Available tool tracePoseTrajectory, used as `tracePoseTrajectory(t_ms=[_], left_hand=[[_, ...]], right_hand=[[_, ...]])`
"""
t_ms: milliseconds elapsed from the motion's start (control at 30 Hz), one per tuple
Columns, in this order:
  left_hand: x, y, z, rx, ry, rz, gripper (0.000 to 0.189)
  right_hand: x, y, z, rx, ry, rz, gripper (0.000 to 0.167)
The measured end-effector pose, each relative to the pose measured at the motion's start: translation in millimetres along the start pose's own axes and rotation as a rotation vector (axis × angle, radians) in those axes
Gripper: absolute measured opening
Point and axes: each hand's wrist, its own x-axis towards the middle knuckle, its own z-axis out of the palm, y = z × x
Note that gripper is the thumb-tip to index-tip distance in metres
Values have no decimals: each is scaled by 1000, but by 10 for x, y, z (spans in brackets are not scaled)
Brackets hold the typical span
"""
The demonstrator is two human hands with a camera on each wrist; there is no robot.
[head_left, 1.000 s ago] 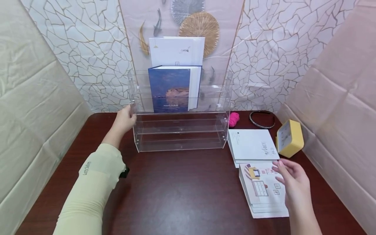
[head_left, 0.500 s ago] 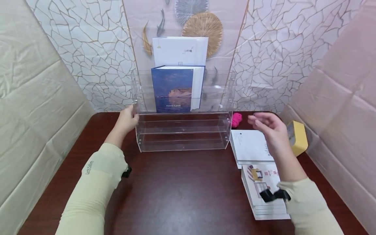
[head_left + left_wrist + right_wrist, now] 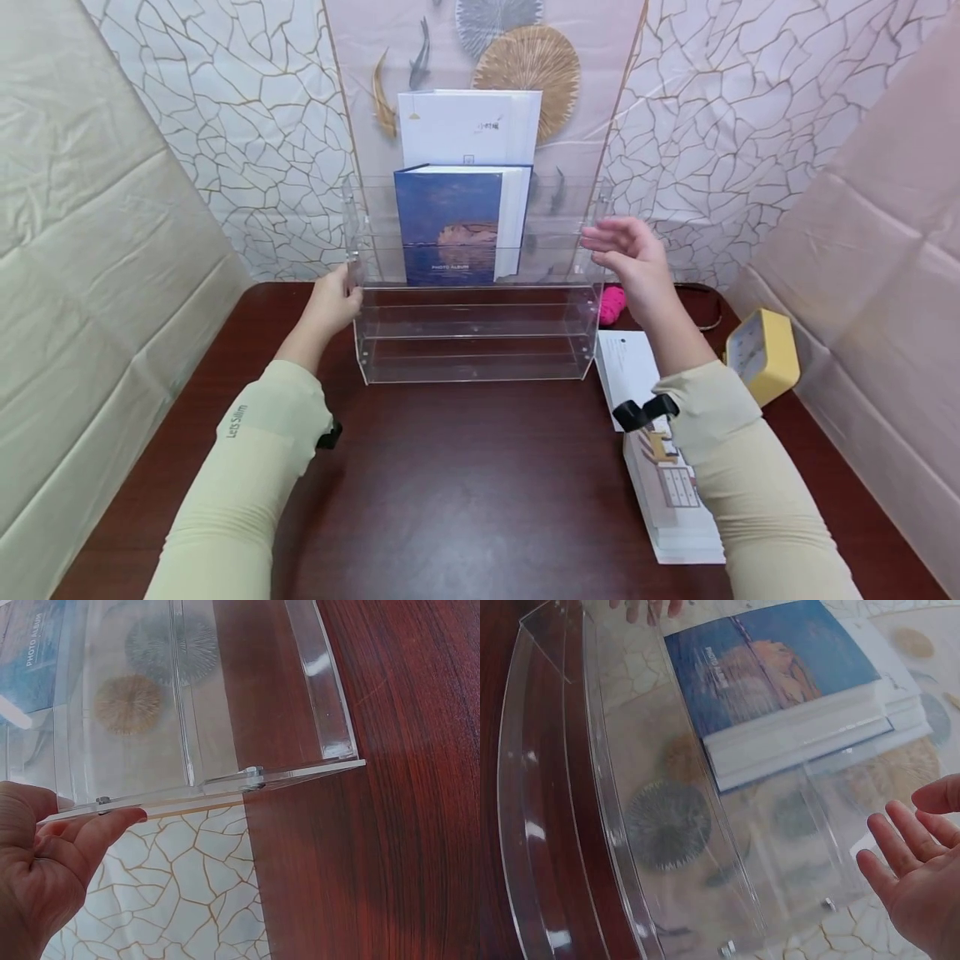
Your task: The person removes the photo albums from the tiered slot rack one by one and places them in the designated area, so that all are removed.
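Your left hand (image 3: 333,302) rests against the left side panel of the clear acrylic tiered display rack (image 3: 472,333), fingers straight along its edge (the left wrist view shows them lying under the panel's rim, not curled round it), which looks like a way to steady it. The rack stands at the back of the dark red-brown wooden table (image 3: 465,475), against the wall. Your right hand (image 3: 630,258) hovers with fingers spread just beside the rack's right panel, holding nothing; whether it touches the acrylic is hard to tell. A blue photo album with a sea-cliff cover (image 3: 450,225) stands upright in an upper tier, a white book (image 3: 468,127) behind it in the tier above. Your right forearm covers much of the two white booklets (image 3: 624,367) lying beside the rack, and hides most of the pink object (image 3: 611,304).
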Motion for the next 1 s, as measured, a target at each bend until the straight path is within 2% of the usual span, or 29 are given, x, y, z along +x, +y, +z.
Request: tracePoseTrajectory(t_ms=[233,433,633,900,1000], left_hand=[[-9,7,1,0,12,14,30],[-13,14,-10,3,3,-7,31],[-9,15,-6,1,2,-4,31],[-9,2,-8,-10,9,5,30],[-7,0,-14,-11,14,9,28]], right_hand=[[188,82,169,25,6,62,32],[325,128,282,-7,37,83,33],[457,167,361,-9,8,101,33],[547,185,457,50,-5,122,29],[556,174,514,26,-3,120,31]])
